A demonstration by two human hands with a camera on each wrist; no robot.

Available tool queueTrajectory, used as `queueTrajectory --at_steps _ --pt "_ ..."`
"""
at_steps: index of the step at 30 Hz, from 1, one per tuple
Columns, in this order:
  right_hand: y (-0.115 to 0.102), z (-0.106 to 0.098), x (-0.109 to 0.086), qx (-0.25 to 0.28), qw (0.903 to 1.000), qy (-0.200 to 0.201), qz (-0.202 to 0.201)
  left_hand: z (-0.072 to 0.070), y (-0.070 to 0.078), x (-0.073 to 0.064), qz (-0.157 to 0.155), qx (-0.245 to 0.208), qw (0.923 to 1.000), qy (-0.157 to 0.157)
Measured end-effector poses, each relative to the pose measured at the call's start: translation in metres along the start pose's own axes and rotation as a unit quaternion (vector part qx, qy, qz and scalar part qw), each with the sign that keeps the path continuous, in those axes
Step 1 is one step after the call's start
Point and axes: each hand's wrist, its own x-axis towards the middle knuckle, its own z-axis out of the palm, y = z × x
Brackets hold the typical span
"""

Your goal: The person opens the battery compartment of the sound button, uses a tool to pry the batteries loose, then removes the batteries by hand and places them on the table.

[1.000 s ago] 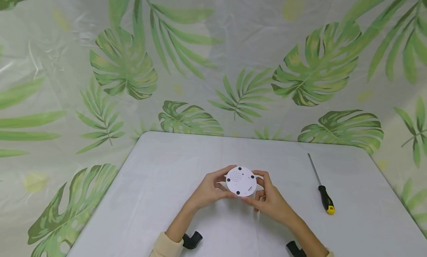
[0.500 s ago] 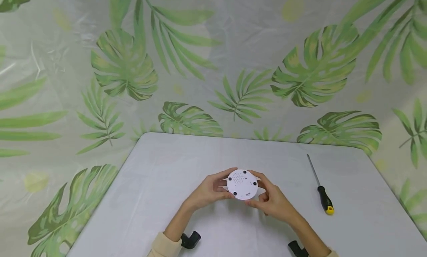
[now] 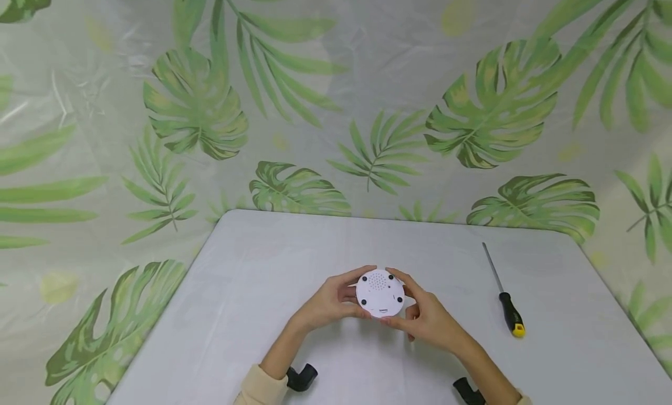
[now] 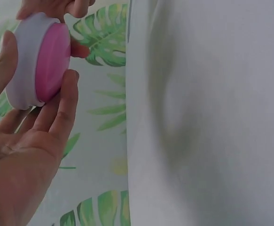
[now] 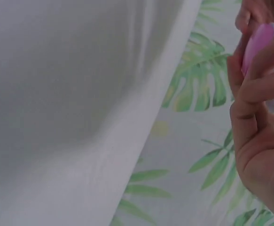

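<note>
While the white disc [image 3: 379, 297] is held above the surface [image 3: 262, 253], between its left and right edges, the left hand [image 3: 329, 301] and right hand [image 3: 429, 322] grip opposite sides of the disc, fingers partly curled; compared with a second ago, it is turned clockwise, its slot [image 3: 384, 310] now opposite the far edge; work appears limited to handling; the screwdriver [image 3: 505, 303] lies toward the right edge, untouched.

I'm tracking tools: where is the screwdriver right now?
In the head view, the screwdriver lies on the right side of the white table, to the right of the person's right hand.
</note>
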Motion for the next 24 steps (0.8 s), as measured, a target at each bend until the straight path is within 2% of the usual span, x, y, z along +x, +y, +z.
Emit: queueTrajectory --at_steps 5,9,14,19,24 --pt "-0.001 0.002 0.002 -0.012 0.9994 0.026 0.02 0.002 -0.001 0.001 -0.003 -0.007 0.9999 -0.007" --pt "-0.003 0.008 0.001 -0.037 0.9973 0.05 0.038 0.004 -0.002 0.003 -0.011 0.028 0.9995 0.012" --pt "-0.004 0.009 0.0 -0.041 0.997 0.039 0.052 0.003 0.0 0.002 -0.015 0.082 0.9962 0.025" --pt "-0.003 0.009 0.001 -0.054 0.9973 0.023 0.045 0.004 -0.002 0.003 -0.025 0.091 0.9949 0.035" --pt "-0.002 0.006 0.003 -0.032 0.9993 -0.006 0.017 0.004 -0.002 0.003 -0.029 0.083 0.9948 0.05"
